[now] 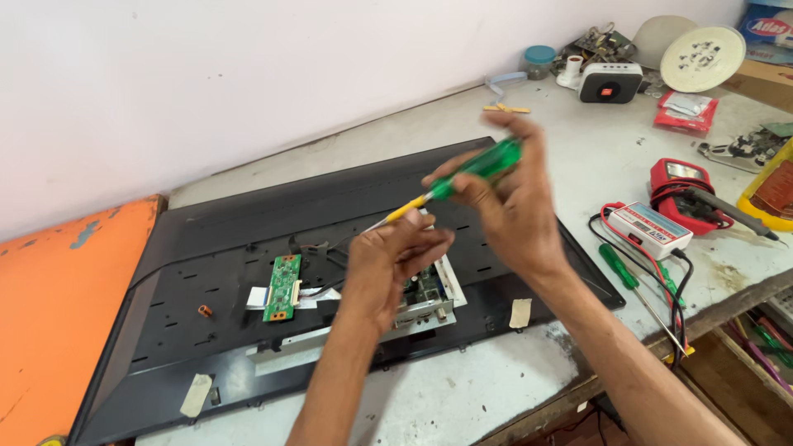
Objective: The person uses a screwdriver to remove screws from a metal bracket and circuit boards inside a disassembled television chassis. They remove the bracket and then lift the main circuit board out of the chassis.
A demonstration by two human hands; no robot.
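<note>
Where the orange panel (58, 314) ends at the far left, a black flat-screen back (248, 248) lies face down on the tabletop (462, 396), with a small green circuit board (283, 287) and a white ribbon beside it near the middle of the panel. Just right of that board the left hand (388, 264) hangs over a larger board in a metal frame (425, 297); its fingers are curled and close around the thin metal shaft near the yellow collar, steadying the tip, though whether they pinch it or only touch it cannot be told. The right hand (512, 206) is clenched around the green handle of the screwdriver (462, 177), which slants from upper right down to lower left above the framed board.

To my eye the work wants the tip seated square in the screw head before any turn, the left fingers guiding low on the shaft, and the right grip pressing along the tool's axis so it does not slip onto the board.

Farther right lie a second green screwdriver (619, 266), a white meter box (648, 230) with red and black leads, and a red tester (681, 177).
</note>
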